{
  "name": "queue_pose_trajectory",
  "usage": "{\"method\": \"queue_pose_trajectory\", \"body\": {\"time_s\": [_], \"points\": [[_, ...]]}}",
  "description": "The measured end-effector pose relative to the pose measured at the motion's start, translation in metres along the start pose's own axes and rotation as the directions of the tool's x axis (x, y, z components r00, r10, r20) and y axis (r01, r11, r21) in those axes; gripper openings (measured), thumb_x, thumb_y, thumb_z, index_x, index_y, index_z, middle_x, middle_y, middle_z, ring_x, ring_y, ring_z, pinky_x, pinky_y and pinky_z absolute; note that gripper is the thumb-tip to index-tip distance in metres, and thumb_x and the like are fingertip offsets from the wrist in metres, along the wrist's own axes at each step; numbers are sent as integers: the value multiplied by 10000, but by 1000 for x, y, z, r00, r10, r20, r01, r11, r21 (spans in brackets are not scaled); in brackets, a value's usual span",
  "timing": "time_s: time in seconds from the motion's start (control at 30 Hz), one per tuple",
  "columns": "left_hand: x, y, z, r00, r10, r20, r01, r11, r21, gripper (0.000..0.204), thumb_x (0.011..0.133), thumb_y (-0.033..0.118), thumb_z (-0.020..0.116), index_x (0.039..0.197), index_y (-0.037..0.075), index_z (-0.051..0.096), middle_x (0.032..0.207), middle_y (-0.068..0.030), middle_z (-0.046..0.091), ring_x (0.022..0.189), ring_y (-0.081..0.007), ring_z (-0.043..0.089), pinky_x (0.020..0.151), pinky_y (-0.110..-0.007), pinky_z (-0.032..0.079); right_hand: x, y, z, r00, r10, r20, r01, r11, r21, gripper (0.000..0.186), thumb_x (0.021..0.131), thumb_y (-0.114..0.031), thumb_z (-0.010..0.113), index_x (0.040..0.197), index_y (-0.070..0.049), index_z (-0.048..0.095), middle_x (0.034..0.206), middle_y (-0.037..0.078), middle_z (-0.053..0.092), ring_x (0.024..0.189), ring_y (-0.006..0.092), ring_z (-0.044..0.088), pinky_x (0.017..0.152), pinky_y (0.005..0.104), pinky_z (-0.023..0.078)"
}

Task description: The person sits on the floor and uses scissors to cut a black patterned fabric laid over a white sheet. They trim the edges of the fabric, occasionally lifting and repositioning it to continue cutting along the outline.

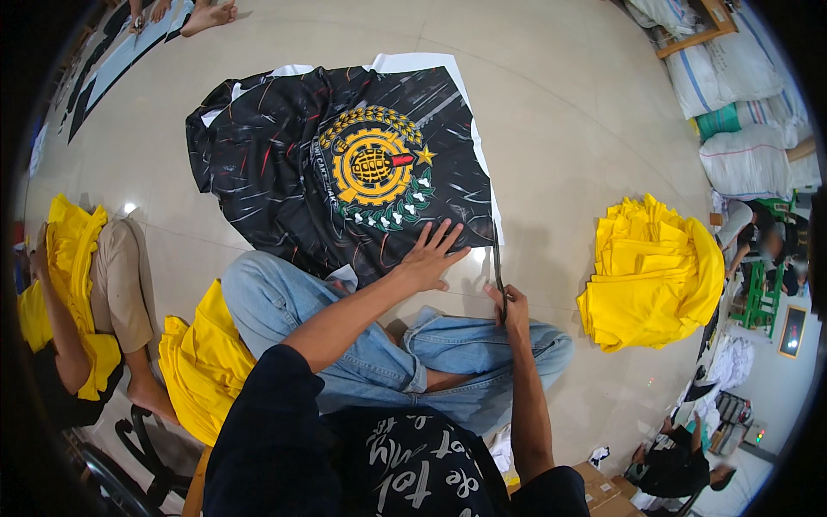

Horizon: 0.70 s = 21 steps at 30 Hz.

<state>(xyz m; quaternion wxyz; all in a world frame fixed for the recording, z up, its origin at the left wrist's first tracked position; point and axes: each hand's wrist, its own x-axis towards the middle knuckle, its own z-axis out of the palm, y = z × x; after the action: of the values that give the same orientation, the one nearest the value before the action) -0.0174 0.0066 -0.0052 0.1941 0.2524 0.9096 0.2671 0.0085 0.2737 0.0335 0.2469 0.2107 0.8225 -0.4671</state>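
Note:
A large printed black fabric piece [258,146] with white edges and a gold, green and red emblem lies on the tiled floor [543,103]. My left hand [422,263] rests on its lower part with fingers spread. My right hand [510,306] grips dark scissors [498,267], whose blades reach up to the fabric's lower right edge. The fabric sits just beyond my crossed legs in light blue jeans.
Yellow cloth piles lie right [646,267] and left [198,362] of me. A person [121,302] sits at left with yellow cloth; a bare foot [207,17] shows upper left. White sacks [741,164] line the right, with other people [672,461] beyond.

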Motion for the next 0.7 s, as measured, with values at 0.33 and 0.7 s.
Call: {"method": "queue_pose_trajectory", "body": {"time_s": [0.33, 0.7], "points": [[0, -1, 4, 1000, 2, -23, -2, 1000, 5, 1068, 713, 429, 883, 1611, 219, 344, 1712, -221, 64, 1580, -442, 6, 1251, -635, 74, 10, 3, 10, 997, -54, -49, 51, 996, -74, 545, 789, -495, 863, 712, -39, 574, 542, 28, 538, 404, 123, 487, 378, 294, 359], [0, -1, 2, 1000, 8, -24, -7, 1000, 18, 1073, 700, 430, 891, 1604, 212, 356, 1707, -228, 85, 1577, -449, 21, 1248, -640, 98, 26, -6, 17, 996, -65, -61, 61, 996, -64, 539, 781, -497, 869, 721, -33, 602, 542, 25, 542, 415, 113, 491, 376, 291, 375]]}}
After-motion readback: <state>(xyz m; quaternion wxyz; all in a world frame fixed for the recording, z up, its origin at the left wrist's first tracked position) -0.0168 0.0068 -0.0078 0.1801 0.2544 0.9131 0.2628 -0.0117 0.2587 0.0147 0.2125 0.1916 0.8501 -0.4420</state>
